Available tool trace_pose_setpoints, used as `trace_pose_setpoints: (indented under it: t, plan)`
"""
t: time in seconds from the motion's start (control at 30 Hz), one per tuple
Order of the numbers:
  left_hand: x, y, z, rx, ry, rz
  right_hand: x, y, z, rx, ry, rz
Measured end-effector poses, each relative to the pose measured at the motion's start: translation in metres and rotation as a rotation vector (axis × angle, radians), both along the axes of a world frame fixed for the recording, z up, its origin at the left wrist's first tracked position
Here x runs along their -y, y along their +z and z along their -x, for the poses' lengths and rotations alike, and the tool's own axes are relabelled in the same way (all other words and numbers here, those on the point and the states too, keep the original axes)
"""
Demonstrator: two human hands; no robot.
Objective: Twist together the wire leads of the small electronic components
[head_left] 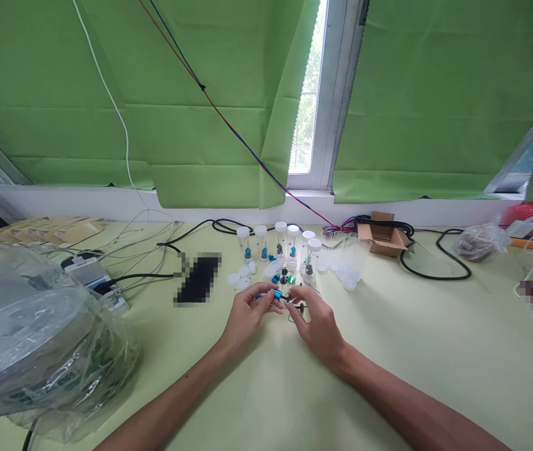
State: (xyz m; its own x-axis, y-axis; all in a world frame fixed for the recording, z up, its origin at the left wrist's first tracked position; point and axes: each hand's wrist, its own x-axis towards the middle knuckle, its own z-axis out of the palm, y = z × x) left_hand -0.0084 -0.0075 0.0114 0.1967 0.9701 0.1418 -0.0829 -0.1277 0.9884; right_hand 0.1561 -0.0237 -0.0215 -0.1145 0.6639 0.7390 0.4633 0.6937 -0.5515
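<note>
My left hand [253, 308] is closed around a small blue cylindrical part [277, 294] with a thin black end pointing right. My right hand [315, 319] has its thumb and finger pinched at that black end; what sits between the fingertips is too small to name. Just beneath the right fingers lies a small black knob-like piece [300, 307] beside a thin bent metal rod. Small blue pieces [275, 279], a green piece [291, 279] and black pieces [284, 274] lie on the table just beyond both hands.
Several clear tubes with white caps [260, 245] stand behind, holding blue or dark pieces. Loose translucent caps [348, 275] lie either side. An open cardboard box [385, 237] and black cable [435, 275] are at back right. A plastic-wrapped bulky object [45, 332] fills the left; a blurred dark rectangle [199, 280] lies nearer.
</note>
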Motion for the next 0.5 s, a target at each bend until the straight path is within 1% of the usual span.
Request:
trace_pose_setpoints:
  t: [0.17, 0.3, 0.4, 0.5]
  plan:
    - [0.0014, 0.0015, -0.0014, -0.002, 0.018, 0.008, -0.0012, -0.0022, 0.0006, -0.062, -0.01, 0.023]
    - [0.0014, 0.0006, -0.0016, 0.021, 0.002, 0.006, -0.0019, -0.0024, 0.0005, -0.103, 0.008, 0.062]
    - [0.0012, 0.0004, -0.0013, 0.023, -0.008, 0.01, -0.0014, 0.0003, -0.0002, -0.092, 0.013, 0.088]
    - [0.0008, 0.0, -0.0014, 0.032, -0.004, 0.014, -0.0008, 0.0051, -0.0008, -0.064, 0.023, 0.075]
